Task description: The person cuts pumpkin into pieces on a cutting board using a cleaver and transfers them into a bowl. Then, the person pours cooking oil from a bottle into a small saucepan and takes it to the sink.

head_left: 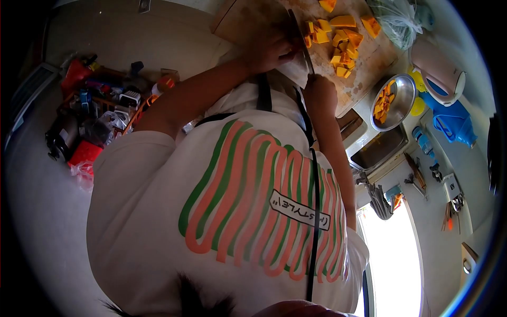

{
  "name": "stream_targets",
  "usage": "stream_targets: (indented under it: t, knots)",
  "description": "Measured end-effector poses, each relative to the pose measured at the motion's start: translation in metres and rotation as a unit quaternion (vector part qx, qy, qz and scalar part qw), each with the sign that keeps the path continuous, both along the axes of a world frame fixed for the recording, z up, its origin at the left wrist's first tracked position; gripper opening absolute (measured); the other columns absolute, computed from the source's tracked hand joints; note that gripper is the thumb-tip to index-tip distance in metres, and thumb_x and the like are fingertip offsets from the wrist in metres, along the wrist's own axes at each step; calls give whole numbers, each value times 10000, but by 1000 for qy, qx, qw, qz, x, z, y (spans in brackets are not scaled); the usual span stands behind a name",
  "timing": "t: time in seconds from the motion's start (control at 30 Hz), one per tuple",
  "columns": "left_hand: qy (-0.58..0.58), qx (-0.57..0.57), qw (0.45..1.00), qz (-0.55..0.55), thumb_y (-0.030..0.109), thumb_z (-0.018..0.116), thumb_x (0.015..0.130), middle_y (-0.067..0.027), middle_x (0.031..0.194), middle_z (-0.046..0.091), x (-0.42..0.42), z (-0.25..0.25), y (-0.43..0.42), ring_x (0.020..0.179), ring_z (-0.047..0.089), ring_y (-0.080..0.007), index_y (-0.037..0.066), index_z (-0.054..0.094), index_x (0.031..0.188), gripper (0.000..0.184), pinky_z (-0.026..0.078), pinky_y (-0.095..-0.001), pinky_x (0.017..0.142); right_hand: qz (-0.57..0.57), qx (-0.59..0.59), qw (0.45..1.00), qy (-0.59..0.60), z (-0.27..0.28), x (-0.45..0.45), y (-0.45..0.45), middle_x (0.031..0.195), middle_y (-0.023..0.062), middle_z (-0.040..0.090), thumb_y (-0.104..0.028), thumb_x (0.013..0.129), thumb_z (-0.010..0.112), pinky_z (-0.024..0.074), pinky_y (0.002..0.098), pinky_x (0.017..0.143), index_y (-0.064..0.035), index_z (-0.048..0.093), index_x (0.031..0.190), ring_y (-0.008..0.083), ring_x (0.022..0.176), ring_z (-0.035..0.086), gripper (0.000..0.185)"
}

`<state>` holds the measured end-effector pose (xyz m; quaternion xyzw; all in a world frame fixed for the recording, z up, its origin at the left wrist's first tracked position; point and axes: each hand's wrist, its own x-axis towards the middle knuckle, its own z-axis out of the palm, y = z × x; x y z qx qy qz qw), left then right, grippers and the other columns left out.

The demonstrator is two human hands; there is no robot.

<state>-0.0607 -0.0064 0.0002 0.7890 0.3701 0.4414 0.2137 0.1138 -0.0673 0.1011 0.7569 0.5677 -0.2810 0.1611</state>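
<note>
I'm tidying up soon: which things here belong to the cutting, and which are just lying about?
For the job: knife in the right hand; board; orange chunks; probably the metal bowl holding more.
Apparently lying about: clear plastic bag; bottle.

Orange, white, green, pink dominate

Cut chunks [346, 49]: bright orange. Board [381, 57]: tan, blotchy darker stains. Knife [301, 42]: dark. Bowl [405, 99]: silver; pieces [383, 105] in it orange. Shirt [132, 185]: white, looping green and salmon-pink stripes; label [288, 204] white, black letters and border. Strap [312, 259] over it: black. Kettle [432, 59]: pale pinkish beige. Round items [417, 107] by bowl: yellow. Item below kettle [451, 125]: bright blue.
</note>
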Motion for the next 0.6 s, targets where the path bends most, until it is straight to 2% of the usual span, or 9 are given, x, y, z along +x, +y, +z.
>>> stream_targets:
  t: [0.03, 0.13, 0.2, 0.27, 0.3, 0.43, 0.6]
  knots:
    - [0, 4, 1000, -4, 190, 826, 726, -73, 775, 570, 0, -2, -1, 745, 582, -270, 91, 618, 749, 232, 480, -381, 616, 12, 2, 1000, -3, -6, 0, 5, 873, 229, 686, -281, 957, 510, 544, 492, 734, -53, 694, 915, 415, 840, 669, 296]
    - [-3, 6, 1000, -17, 149, 787, 723, -61, 833, 554, 0, 2, -4, 810, 567, -256, 114, 665, 931, 243, 494, -369, 692, 28, 41, 998, 32, -6, -4, 18, 831, 236, 673, -218, 931, 553, 532, 481, 739, -26, 689, 902, 414, 823, 656, 237]
    - [15, -1, 1000, -8, 140, 782, 727, -66, 834, 564, 1, 0, -5, 806, 571, -256, 103, 658, 917, 230, 499, -367, 704, 81, 84, 991, 63, -9, 6, 21, 841, 248, 668, -253, 949, 540, 529, 477, 727, -34, 703, 923, 420, 825, 651, 274]
    - [21, 1, 1000, -8, 133, 780, 731, -71, 837, 575, -1, -4, -5, 803, 575, -256, 91, 653, 908, 222, 504, -369, 716, -7, 123, 987, 104, 7, 7, 17, 838, 246, 671, -306, 967, 524, 535, 479, 711, -36, 710, 941, 414, 818, 658, 328]
    - [16, 7, 1000, -15, 130, 779, 733, -73, 839, 580, -1, -5, -5, 803, 576, -256, 86, 651, 905, 219, 507, -371, 722, -28, 88, 993, 76, 14, 7, 15, 808, 249, 663, -324, 965, 533, 529, 485, 693, -40, 709, 951, 429, 791, 648, 334]
    - [0, 26, 999, -29, 124, 776, 743, -79, 851, 594, 2, -12, -1, 809, 578, -258, 67, 652, 904, 211, 511, -378, 734, -30, 82, 995, 57, 28, 5, -8, 761, 231, 663, -335, 960, 541, 531, 490, 674, -65, 716, 957, 432, 743, 648, 322]
    - [10, 31, 999, -31, 131, 779, 748, -83, 896, 602, -1, -5, -3, 822, 582, -261, 66, 669, 940, 231, 510, -385, 748, -36, 50, 997, 49, 21, 7, -22, 774, 241, 664, -323, 961, 530, 537, 497, 691, -81, 722, 962, 434, 750, 651, 309]
